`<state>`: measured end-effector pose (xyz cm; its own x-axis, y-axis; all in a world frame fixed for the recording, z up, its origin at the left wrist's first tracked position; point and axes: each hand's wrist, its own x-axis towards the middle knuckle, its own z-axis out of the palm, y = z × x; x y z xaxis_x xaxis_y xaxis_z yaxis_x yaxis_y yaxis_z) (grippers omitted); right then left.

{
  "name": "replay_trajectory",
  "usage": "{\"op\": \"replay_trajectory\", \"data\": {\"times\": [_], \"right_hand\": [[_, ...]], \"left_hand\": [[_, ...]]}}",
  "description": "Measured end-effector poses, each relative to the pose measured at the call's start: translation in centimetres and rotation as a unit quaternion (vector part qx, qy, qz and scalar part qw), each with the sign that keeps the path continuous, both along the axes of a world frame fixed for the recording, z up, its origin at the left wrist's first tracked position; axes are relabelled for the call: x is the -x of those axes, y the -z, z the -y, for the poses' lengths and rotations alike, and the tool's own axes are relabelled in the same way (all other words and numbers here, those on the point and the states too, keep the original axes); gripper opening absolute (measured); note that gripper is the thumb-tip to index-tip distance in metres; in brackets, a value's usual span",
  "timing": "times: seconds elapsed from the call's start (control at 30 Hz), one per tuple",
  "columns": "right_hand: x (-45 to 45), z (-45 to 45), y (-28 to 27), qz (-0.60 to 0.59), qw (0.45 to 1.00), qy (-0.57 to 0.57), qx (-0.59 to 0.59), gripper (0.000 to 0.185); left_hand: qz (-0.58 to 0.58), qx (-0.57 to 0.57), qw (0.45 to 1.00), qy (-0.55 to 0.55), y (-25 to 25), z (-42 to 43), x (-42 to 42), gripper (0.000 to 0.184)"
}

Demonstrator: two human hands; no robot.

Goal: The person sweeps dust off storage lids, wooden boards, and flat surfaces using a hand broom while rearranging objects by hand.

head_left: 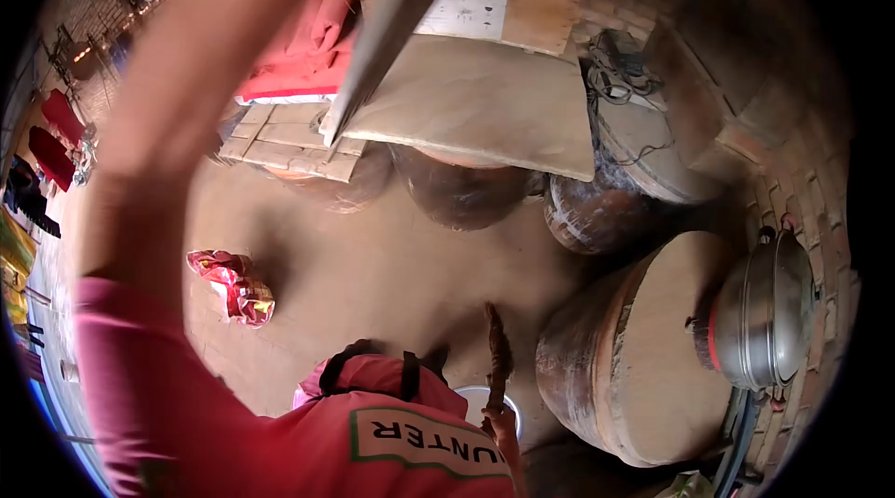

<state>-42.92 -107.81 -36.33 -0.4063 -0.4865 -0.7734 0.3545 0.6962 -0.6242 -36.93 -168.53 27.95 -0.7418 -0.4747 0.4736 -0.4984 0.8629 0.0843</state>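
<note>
My raised left forearm [200, 78] sweeps up the left side and leaves the frame at the top, so the left hand is out of sight. Beside it, a long grey tapering object [401, 27] slants down from the top edge, blurred. What holds it is hidden. Low in the view, my right hand [502, 423] is closed around the lower end of a rough brown stick-like piece [498, 344], which points away from me. Behind that hand shows the pale rim of a round basin [518, 414], partly covered by the pink shirt.
A red and white packet [238, 293] lies on the floor at left. Large clay pots [466, 195] stand ahead under boards [494, 102]. At right are a big covered pot [676, 358] and a metal pan [778, 311] by the brick wall [825, 209].
</note>
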Motion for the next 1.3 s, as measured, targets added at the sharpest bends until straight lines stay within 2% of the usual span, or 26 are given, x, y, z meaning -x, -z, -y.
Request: {"op": "replay_trajectory", "data": {"times": [0.03,0.07,0.1,0.13,0.17,0.2,0.23,0.3,0.33,0.37,0.47,0.57,0.7,0.77,0.93,1.0,1.03,1.07,1.17,1.2,1.3], "right_hand": [[-0.1,0.3,-0.3,0.014,1.000,0.009,-0.007,0.025],[-0.3,0.2,0.2,0.010,1.000,0.011,-0.006,0.024],[-0.4,-0.6,1.4,0.003,1.000,0.013,-0.006,0.023],[-0.2,-1.7,2.9,-0.007,1.000,0.018,-0.007,0.022],[-0.4,-2.8,4.6,-0.019,1.000,0.023,0.002,0.020],[-0.9,-2.7,2.1,-0.003,0.999,0.040,-0.010,0.027],[-1.4,-2.2,-1.2,0.011,0.998,0.057,-0.022,0.034],[-2.6,-4.3,0.2,-0.075,0.996,0.032,-0.045,0.034],[-3.5,-4.3,-1.5,-0.126,0.989,0.017,-0.081,0.032],[-4.5,-2.5,-6.9,-0.033,0.992,0.088,-0.084,0.030],[-6.2,-2.4,-7.6,-0.038,0.988,0.112,-0.095,0.029],[-5.7,-0.3,-7.9,-0.045,0.984,0.132,-0.109,0.028],[-4.3,2.8,-8.7,-0.054,0.982,0.135,-0.117,0.028],[-3.1,4.3,-9.4,-0.057,0.982,0.136,-0.119,0.027],[-0.2,7.1,-10.1,-0.066,0.982,0.129,-0.121,0.026],[0.8,8.0,-10.1,-0.069,0.982,0.124,-0.122,0.026],[1.1,8.3,-10.1,-0.071,0.983,0.119,-0.123,0.026],[1.5,8.8,-10.1,-0.072,0.983,0.114,-0.123,0.026],[2.4,10.8,-9.6,-0.070,0.987,0.089,-0.115,0.025],[2.8,11.3,-9.4,-0.069,0.988,0.077,-0.112,0.025],[3.8,13.2,-9.0,-0.070,0.992,0.041,-0.101,0.025]], "left_hand": [[-0.025,-0.078,0.990,0.119,3.0,0.2,5.6,0.035],[-0.056,-0.291,0.886,0.356,8.5,3.0,13.2,0.037],[-0.026,-0.321,0.871,0.371,12.7,1.9,17.8,0.039],[-0.067,-0.139,0.986,0.065,11.3,-12.2,13.2,0.024],[0.127,0.000,0.992,-0.025,11.9,-17.5,13.5,0.018],[0.117,-0.007,0.991,0.057,16.0,-18.1,15.7,0.014],[0.102,-0.042,0.991,0.069,20.4,-18.6,17.9,0.016],[0.102,-0.076,0.988,0.085,27.1,-19.5,20.7,0.018],[0.117,-0.077,0.986,0.088,29.3,-19.8,21.5,0.017],[0.122,-0.068,0.987,0.077,30.9,-19.8,22.3,0.016],[0.125,-0.044,0.989,0.063,34.6,-19.7,24.2,0.014],[0.150,0.043,0.987,0.026,35.2,-18.5,25.8,0.015],[0.196,0.013,0.980,0.021,34.1,-14.8,28.1,0.017],[0.184,0.071,0.980,-0.037,35.5,-12.4,29.6,0.017],[0.176,0.102,0.974,-0.104,38.2,-5.0,31.3,0.018],[0.163,0.054,0.982,-0.077,38.4,-1.7,31.3,0.020],[0.161,0.029,0.984,-0.065,37.8,-0.6,30.6,0.021],[0.108,-0.018,0.993,-0.042,37.2,0.2,29.6,0.020],[0.066,-0.070,0.994,-0.054,36.9,1.8,28.0,0.032],[0.086,-0.089,0.992,-0.038,35.4,1.7,25.8,0.045],[-0.018,-0.068,0.997,0.034,34.3,1.3,15.2,0.051]]}}
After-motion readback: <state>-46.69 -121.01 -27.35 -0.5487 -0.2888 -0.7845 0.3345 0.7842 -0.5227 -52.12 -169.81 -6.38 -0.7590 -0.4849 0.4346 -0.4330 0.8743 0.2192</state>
